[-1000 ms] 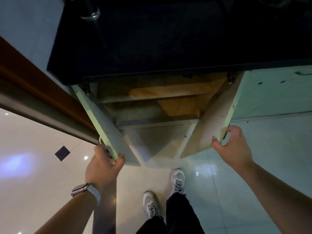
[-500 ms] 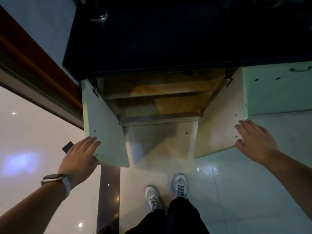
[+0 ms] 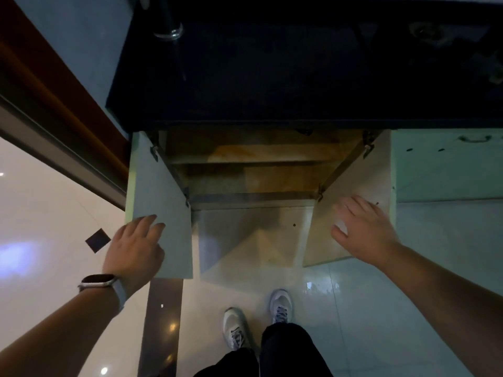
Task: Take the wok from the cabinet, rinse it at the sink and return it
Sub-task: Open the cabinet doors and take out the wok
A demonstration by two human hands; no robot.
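The cabinet under the black countertop stands wide open, showing a bare wooden shelf and floor; no wok is visible inside. Its left door and right door are swung outward. My left hand, with a watch on the wrist, hovers flat with fingers apart at the lower edge of the left door. My right hand is spread open over the inner face of the right door. Neither hand holds anything.
The black countertop overhangs the cabinet, with a clear glass on its left part. A pale green drawer front with a handle sits to the right. A brown door frame runs along the left. My feet stand on glossy tiles.
Both hands let go of the door edges after swinging the doors fully apart. They now hover open over the doors; the right hand has moved inward over the right door.
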